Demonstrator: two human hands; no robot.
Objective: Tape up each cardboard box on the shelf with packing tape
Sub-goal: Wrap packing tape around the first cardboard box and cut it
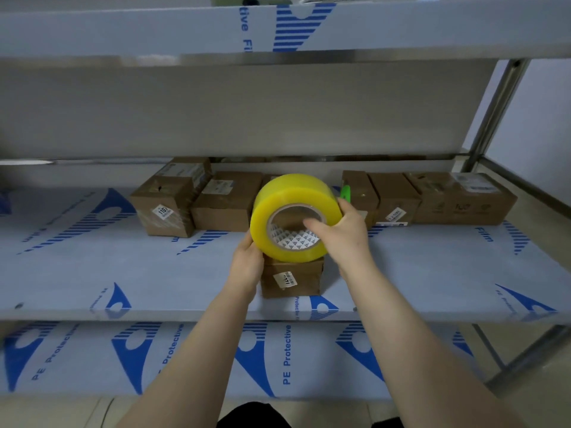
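the shelf (123, 273) is a steel rack still in blue-printed protective film, seen at its middle level. along the back runs a row of cardboard boxes (228, 200), all closed as far as can be seen, so nothing of their contents shows; several carry white labels. a green thing (345, 191) pokes out among them, too hidden to name.

pulled forward, well apart from the row and near the front edge, sits one small box (292, 279) with a label on its near face. its top is hidden, so whether tape already lies on it cannot be told.

the tape roll (293, 216), yellow and wide, is held right over that box, touching or just above its top. the right hand (346, 239) grips the roll with the thumb hooked into the core and fingers round the outer side. the left hand (247, 264) is curled against the roll's lower left edge and the box corner, seemingly at the tape's free end, though that end is not visible.

the step looks like starting a strip on the front box. next calls for pinning the end down with the left hand while the right draws the roll across the seam, keeping it straight.
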